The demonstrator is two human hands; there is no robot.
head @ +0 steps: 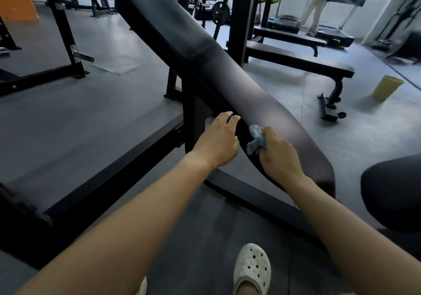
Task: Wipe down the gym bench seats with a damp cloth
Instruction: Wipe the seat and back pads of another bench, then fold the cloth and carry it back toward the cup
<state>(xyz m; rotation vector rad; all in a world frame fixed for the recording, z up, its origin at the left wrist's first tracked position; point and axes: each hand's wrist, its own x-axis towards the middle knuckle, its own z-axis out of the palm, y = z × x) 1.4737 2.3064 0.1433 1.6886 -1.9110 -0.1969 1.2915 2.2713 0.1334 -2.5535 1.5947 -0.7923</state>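
I am in a gym with a grey rubber floor, black racks on the left side and a person standing on a treadmill far behind. In front of me a long black inclined bench pad goes up and away from me. My right hand is closed around a small blue cloth, crumpled into a ball, and presses it on the lower part of this pad, close to its left edge. My left hand is beside it with the fingers relaxed; the fingertips touch the left side of the pad and hold nothing. The two hands are near each other, with only the edge of the pad between them. I judge that the task is somewhere in the early or middle part. The cloth works low on the pad, and the long upper part shows only a dull shine, so I cannot tell if it is already wiped or not. A dark seat pad is at my right, partly out of view, and I cannot say if it is clean. Two flat benches stand farther back, well apart from me, and I think they are left to do. A yellow bin stands on the floor near them.
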